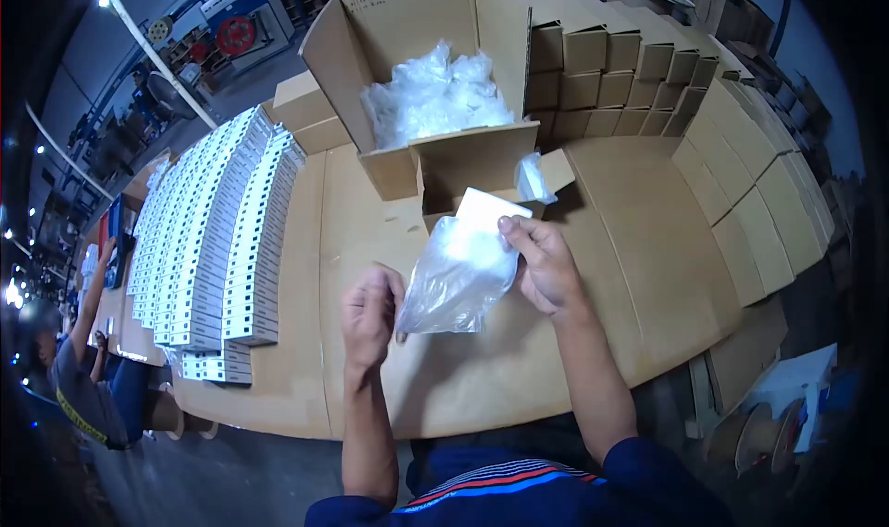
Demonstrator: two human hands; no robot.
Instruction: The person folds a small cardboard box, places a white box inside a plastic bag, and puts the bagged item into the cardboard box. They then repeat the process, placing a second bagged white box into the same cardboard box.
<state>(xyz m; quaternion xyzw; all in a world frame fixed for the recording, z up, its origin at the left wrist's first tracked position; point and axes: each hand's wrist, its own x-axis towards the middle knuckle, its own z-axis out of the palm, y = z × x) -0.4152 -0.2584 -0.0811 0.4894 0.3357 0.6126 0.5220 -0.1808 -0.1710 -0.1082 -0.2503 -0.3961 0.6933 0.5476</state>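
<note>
In front of me a clear plastic bag (454, 291) hangs tilted over the table, with a flat white box (489, 214) at its upper end, seemingly partly inside it. My right hand (546, 263) pinches the white box by its right edge, thumb on top. My left hand (370, 312) is closed, its curled fingers at the lower left side of the bag, gripping its edge. Just behind stands a small open carton (472, 143), with a small plastic-wrapped piece (532, 177) at its right flap.
A large open carton (389, 170) full of clear plastic bags (435, 96) stands behind. Rows of white labelled boxes (208, 240) are stacked left on the cardboard-covered table (370, 407). Brown cartons (639, 73) are piled at the back right, more (759, 184) at right. Another person (88, 379) works far left.
</note>
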